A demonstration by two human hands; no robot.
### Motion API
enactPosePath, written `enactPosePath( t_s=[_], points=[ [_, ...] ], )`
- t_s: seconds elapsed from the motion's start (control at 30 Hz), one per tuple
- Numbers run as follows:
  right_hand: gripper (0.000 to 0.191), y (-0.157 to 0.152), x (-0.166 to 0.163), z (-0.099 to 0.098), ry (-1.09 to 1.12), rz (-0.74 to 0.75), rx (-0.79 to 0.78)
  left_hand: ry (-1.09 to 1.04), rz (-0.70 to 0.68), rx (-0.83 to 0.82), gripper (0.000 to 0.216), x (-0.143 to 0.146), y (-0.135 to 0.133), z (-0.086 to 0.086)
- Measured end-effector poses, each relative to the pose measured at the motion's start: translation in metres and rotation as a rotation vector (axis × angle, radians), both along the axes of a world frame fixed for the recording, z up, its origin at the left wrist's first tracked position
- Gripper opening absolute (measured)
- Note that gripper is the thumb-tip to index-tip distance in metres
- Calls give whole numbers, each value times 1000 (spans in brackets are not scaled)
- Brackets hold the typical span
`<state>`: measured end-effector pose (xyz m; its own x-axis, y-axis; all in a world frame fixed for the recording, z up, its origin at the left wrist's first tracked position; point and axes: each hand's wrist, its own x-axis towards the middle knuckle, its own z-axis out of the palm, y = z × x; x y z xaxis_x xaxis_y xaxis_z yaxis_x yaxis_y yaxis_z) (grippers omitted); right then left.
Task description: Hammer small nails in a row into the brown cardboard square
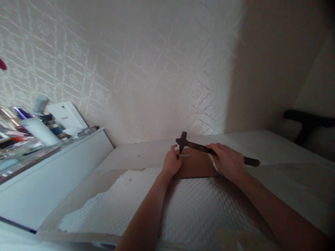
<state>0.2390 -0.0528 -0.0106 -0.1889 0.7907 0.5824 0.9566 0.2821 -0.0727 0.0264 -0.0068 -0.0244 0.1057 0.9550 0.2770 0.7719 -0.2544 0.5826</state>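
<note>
My right hand point(230, 160) is wrapped round the dark wooden handle of a hammer point(200, 147). The hammer's dark head is over the far left part of a brown board point(197, 168), with its narrow end pointing down near my left fingers. On that board lies a small silvery toothed strip point(186, 155), just right of my left fingertips. My left hand point(172, 163) rests at the board's left edge, thumb and fingers drawn together beside the strip. Whatever small thing they may pinch is too small to make out.
Under the board is a white quilted, bubbly sheet point(125, 198) on a pale surface. At left, a white cabinet point(65, 174) carries bottles, tubes and a white box point(65, 115). A patterned wall point(157, 69) rises behind. A dark T-shaped object point(305, 120) stands at right.
</note>
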Motion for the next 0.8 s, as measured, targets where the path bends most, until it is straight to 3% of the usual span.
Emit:
enactPosePath(
  t_s=[0.53,0.8],
  points=[
    [30,0,2,1,24,18,-16,-6,0,-13,55,0,0,-1],
    [27,-3,21,10,66,-135,8,-14,-69,49,63,14,-4,-2]
  ],
)
